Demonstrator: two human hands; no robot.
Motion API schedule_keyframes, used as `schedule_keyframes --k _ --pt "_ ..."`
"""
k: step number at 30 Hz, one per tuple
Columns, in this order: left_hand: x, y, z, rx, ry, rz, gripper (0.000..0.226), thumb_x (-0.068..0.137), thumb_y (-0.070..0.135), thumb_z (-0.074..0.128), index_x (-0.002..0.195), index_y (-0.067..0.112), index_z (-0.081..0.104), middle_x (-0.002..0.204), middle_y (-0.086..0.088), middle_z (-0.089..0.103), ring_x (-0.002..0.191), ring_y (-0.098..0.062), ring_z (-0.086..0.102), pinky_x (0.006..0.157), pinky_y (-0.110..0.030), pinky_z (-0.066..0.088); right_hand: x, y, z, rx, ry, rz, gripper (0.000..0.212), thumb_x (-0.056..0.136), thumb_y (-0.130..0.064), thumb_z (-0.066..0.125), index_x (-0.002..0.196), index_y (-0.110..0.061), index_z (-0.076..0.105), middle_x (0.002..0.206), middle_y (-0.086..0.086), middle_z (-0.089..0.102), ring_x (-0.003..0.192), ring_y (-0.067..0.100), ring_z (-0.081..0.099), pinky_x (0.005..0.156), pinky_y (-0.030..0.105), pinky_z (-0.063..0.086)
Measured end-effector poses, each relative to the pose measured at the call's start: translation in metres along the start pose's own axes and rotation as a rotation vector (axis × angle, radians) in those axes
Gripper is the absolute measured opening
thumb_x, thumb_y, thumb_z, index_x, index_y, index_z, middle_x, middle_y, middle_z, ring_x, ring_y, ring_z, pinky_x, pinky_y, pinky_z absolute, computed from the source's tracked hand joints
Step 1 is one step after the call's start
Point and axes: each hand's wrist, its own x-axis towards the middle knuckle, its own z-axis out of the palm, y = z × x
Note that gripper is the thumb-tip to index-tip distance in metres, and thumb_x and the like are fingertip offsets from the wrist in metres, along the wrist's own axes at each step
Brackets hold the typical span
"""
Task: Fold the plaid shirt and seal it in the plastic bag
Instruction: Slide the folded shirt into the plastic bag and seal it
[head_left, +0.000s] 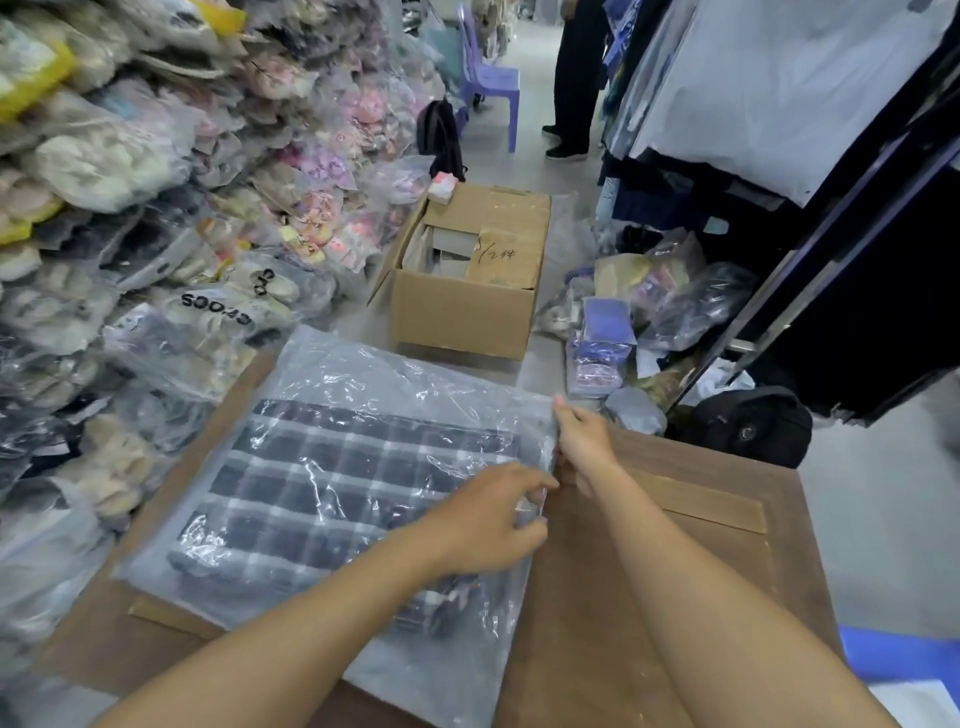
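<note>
The folded plaid shirt, dark blue with white lines, lies inside a clear plastic bag flat on a brown board table. Both hands are at the bag's right edge. My left hand pinches that edge near its middle, fingers closed on the plastic. My right hand grips the same edge a little farther away, thumb up at the bag's far right corner. The edge strip itself is partly hidden under my fingers.
A tall heap of bagged goods lines the left side. An open cardboard box stands beyond the table. Bagged items and a black backpack lie on the floor to the right, beside a clothes rack. A person's legs and a purple chair are far back.
</note>
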Motion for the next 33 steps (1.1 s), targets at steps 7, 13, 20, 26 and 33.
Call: schedule_keyframes --k 7,13,20,26,33 --pt "0.083 -0.016 -0.016 0.282 0.266 -0.048 0.038 0.097 0.011 0.044 0.134 0.015 0.053 0.132 -0.007 0.054 0.122 -0.03 0.045 0.1 -0.048 0.041 0.001 0.008 -0.005 0.057 0.041 -0.062 0.04 0.097 -0.03 0.063 0.06 -0.017 0.057 0.062 0.006 0.054 0.063 0.019 0.047 0.063 0.032 0.038" --pt "0.13 -0.026 -0.017 0.338 0.097 -0.13 0.025 0.101 0.022 0.046 0.112 0.023 0.069 0.116 -0.006 0.07 0.115 -0.031 0.057 0.093 -0.04 0.036 -0.007 0.003 -0.02 -0.091 0.022 -0.234 0.03 0.097 -0.027 0.066 0.074 -0.009 0.071 0.061 -0.007 0.058 0.06 0.008 0.05 0.051 0.015 0.036" --pt "0.141 -0.025 -0.016 0.086 0.14 -0.201 0.012 0.096 0.027 0.058 0.09 0.026 0.068 0.09 0.004 0.069 0.104 -0.025 0.064 0.098 -0.038 0.042 -0.014 0.006 -0.036 -0.145 0.001 -0.264 0.039 0.097 -0.035 0.064 0.063 -0.017 0.066 0.057 -0.004 0.056 0.056 0.009 0.046 0.05 0.019 0.034" --pt "0.157 -0.015 -0.011 0.098 0.288 -0.216 0.019 0.098 0.026 0.053 0.088 0.02 0.068 0.105 0.003 0.072 0.115 -0.024 0.054 0.094 -0.036 0.029 -0.031 0.016 -0.041 -0.261 -0.051 -0.2 0.051 0.096 -0.033 0.065 0.048 -0.018 0.054 0.045 -0.007 0.043 0.05 0.01 0.038 0.054 0.032 0.03" --pt "0.169 -0.001 -0.008 0.127 0.315 -0.176 0.019 0.1 0.025 0.05 0.085 0.026 0.061 0.114 0.002 0.07 0.116 -0.025 0.05 0.095 -0.038 0.028 -0.046 0.023 -0.064 -0.377 -0.111 -0.23 0.06 0.096 -0.034 0.064 0.041 -0.015 0.049 0.044 -0.004 0.04 0.046 0.013 0.036 0.047 0.026 0.028"
